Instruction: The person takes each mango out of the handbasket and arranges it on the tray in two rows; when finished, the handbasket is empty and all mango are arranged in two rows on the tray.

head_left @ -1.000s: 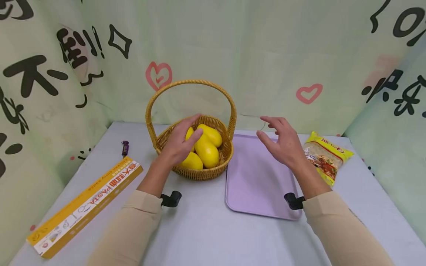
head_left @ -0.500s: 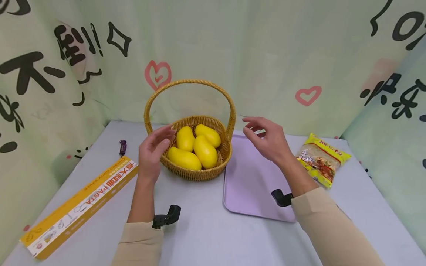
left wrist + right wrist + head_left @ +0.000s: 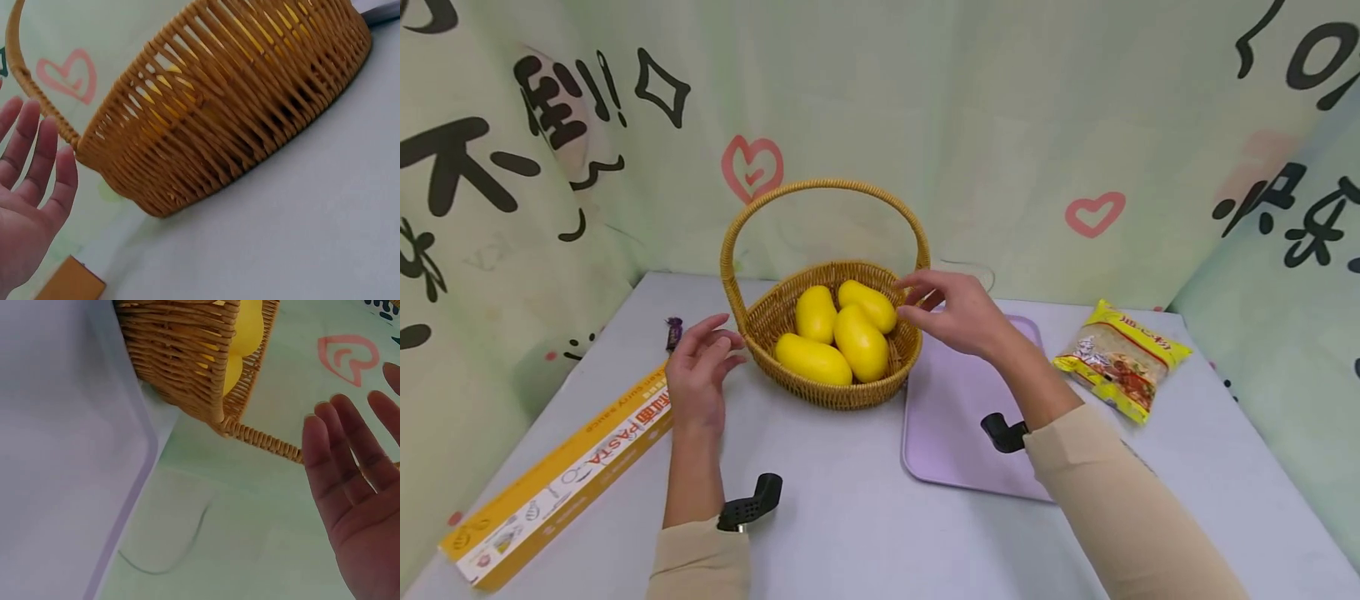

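A wicker basket (image 3: 842, 398) with a tall arched handle stands at the table's middle back. Several yellow mangoes (image 3: 862, 343) lie inside it. My left hand (image 3: 698, 375) is at the basket's left side, fingers relaxed and slightly bent near the rim. In the left wrist view the left hand (image 3: 31, 187) shows spread fingers beside the foot of the handle, holding nothing. My right hand (image 3: 951, 310) reaches to the basket's right side, its fingertips overlapping the handle's base in the head view. In the right wrist view the right hand (image 3: 359, 481) has extended fingers and an unfilled palm.
A lilac tray (image 3: 970, 433) lies right of the basket, under my right forearm. A yellow pasta box (image 3: 565, 475) lies diagonally at the left, with a small purple-wrapped candy (image 3: 674, 333) behind it. A yellow food packet (image 3: 1122, 360) lies at the right. Curtains surround the table.
My left hand has moved left from over the mangoes to the basket's left side. My right hand has moved left from above the tray to the basket's right side. The basket stays put.
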The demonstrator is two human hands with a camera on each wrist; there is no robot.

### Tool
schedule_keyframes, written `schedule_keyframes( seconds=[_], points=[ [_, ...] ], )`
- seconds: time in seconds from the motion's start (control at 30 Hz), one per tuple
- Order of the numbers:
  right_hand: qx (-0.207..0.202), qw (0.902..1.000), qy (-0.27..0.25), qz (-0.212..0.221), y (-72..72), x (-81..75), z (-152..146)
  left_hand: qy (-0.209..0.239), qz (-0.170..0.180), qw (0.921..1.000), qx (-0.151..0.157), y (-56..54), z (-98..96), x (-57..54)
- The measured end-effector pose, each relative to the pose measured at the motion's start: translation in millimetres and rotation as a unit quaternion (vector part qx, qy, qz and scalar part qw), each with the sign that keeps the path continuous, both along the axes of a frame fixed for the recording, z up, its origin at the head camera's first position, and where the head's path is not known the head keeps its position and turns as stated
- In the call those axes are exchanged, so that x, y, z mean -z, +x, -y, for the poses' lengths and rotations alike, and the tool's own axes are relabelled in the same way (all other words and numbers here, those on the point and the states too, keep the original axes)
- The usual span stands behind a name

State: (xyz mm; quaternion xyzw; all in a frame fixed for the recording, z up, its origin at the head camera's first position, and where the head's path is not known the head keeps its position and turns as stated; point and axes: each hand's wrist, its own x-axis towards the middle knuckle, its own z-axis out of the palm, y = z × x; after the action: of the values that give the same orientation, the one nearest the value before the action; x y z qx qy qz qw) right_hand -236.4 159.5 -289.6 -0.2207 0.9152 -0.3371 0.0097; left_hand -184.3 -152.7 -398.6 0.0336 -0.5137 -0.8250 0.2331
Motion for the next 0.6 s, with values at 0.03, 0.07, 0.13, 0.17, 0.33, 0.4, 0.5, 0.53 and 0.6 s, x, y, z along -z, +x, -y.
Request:
schedule_keyframes(
  seconds=[0.03,0.07,0.13,0.17,0.33,0.4,0.5,0.53,0.6],
  points=[
    [-0.007,0.9999,0.011,0.012,-1.0,-1.2,3.2,-0.001,0.015,0.9999,-0.007,-0.4,1.1,1.3],
    [-0.013,0.9995,0.019,0.024,-2.2,-2.2,6.0,-0.003,0.031,0.9995,-0.01,-0.4,1.8,2.3],
    [-0.02,0.9982,0.033,0.047,-4.3,-3.8,10.5,-0.012,0.061,0.998,-0.009,-0.4,2.3,4.4],
    [-0.023,0.9973,0.039,0.057,-5.3,-4.5,12.4,-0.017,0.073,0.9972,-0.003,-0.4,2.1,5.6],
    [-0.033,0.9917,0.075,0.099,-12.9,-8.5,23.5,-0.048,0.118,0.9909,0.042,-2.1,1.3,10.2],
    [-0.038,0.9888,0.089,0.114,-16.4,-9.8,28.6,-0.058,0.131,0.9879,0.059,-3.7,1.1,12.6],
    [-0.04,0.984,0.102,0.141,-21.1,-10.0,34.6,-0.068,0.149,0.9833,0.079,-6.0,0.4,16.2],
    [-0.039,0.9824,0.105,0.15,-22.4,-9.8,36.2,-0.069,0.153,0.9823,0.084,-7.0,0.2,17.6],
    [-0.035,0.9789,0.104,0.172,-25.0,-8.3,38.3,-0.068,0.16,0.9806,0.092,-8.6,-0.7,19.9]
  ],
)
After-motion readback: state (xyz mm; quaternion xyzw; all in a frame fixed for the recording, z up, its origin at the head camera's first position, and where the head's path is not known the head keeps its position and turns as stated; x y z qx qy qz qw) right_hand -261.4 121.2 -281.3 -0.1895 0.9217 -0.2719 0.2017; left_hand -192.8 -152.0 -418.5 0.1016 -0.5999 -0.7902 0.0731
